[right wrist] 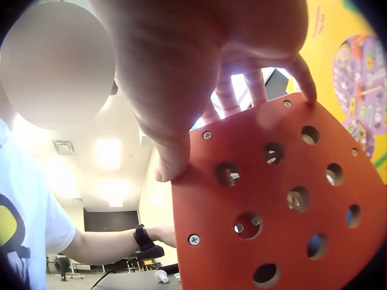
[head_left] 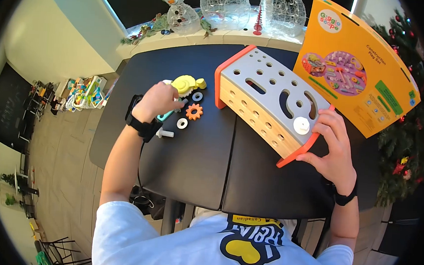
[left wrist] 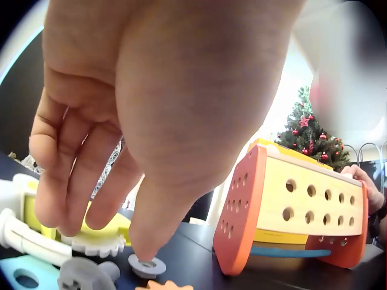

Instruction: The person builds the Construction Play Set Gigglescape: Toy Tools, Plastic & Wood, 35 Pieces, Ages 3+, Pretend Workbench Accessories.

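My left hand reaches down over small toy parts on the table. In the left wrist view its fingers hang relaxed and apart, with the thumb tip right at a grey washer. A grey bolt, a teal piece and a yellow toothed piece lie about it. An orange gear, a white nut and a pale screw lie closer to me. My right hand grips the red end panel of a toy workbench, near a white knob on its grey top.
An orange toy box stands upright behind the workbench on the black table. Wire snowman figures line the ledge at the back. A Christmas tree stands at the right. A seam divides the table.
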`<control>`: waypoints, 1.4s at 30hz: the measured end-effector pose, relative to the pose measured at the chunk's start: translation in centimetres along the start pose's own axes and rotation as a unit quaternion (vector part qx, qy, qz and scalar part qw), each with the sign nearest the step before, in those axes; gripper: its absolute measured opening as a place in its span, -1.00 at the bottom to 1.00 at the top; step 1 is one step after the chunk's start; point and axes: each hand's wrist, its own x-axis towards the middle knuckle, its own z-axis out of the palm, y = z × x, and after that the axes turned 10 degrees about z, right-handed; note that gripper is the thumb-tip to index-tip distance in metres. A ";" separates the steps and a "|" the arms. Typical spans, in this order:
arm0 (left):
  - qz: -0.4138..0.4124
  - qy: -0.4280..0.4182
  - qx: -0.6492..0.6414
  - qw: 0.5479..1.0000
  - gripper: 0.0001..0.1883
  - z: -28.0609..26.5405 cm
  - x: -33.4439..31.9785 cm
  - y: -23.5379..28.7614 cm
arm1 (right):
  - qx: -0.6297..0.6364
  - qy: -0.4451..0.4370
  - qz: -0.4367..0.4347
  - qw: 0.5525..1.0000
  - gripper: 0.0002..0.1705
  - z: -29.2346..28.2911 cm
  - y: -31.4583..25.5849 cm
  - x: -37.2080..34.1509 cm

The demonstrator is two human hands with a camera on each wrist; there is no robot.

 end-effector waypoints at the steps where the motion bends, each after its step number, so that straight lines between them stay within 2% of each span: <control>1: 0.000 -0.011 0.006 1.000 -0.65 0.5 -0.1 0.1 | -0.002 -0.003 -0.004 1.000 -0.25 -0.1 0.1 0.0; 3: 0.023 -0.003 0.015 1.000 -0.67 2.2 -0.2 -0.7 | 0.010 -0.005 -0.001 1.000 -0.25 -0.2 0.0 0.0; 6: 0.004 0.019 0.006 1.000 -0.71 2.3 -0.8 0.1 | 0.021 -0.007 0.006 1.000 -0.25 -0.1 0.0 -0.2; 9: 0.028 0.119 -0.022 0.992 -0.68 1.3 -1.6 1.5 | 0.032 -0.005 0.010 0.999 -0.24 0.1 -0.1 -0.4; 13: 0.085 0.181 -0.201 0.959 -0.73 -2.3 -3.7 7.2 | 0.028 0.000 0.004 1.000 -0.23 0.3 -0.1 -0.4; 17: 0.227 0.202 -0.270 0.914 -0.73 -2.7 -5.0 11.6 | 0.018 0.000 0.002 1.000 -0.23 0.4 -0.4 -0.5; 21: 0.297 0.197 -0.291 0.888 -0.70 -0.8 -4.3 15.0 | 0.019 -0.008 0.007 1.000 -0.23 0.2 -0.7 -0.4; 29: 0.303 0.256 -0.235 0.887 -0.70 0.8 -2.8 18.0 | 0.032 -0.009 0.022 0.999 -0.23 0.3 -1.0 -0.7; 33: 0.287 0.311 -0.255 0.869 -0.72 2.0 -1.9 19.4 | 0.029 -0.007 0.016 0.999 -0.24 0.3 -1.1 -0.6; 35: 0.275 0.338 -0.257 0.863 -0.70 2.1 -1.4 19.9 | 0.030 -0.011 0.014 0.999 -0.24 0.1 -1.2 -0.6; 38: 0.251 0.325 -0.276 0.869 -0.59 2.4 -0.8 19.9 | 0.031 -0.008 0.019 0.999 -0.24 0.2 -1.2 -0.7; 41: 0.266 0.348 -0.142 0.888 -0.52 2.5 -0.7 19.1 | 0.029 -0.013 0.016 0.999 -0.25 0.0 -1.2 -0.7; 42: 0.272 0.350 -0.154 0.883 -0.53 2.4 -0.7 18.8 | 0.029 -0.016 0.018 0.999 -0.25 0.0 -1.2 -0.6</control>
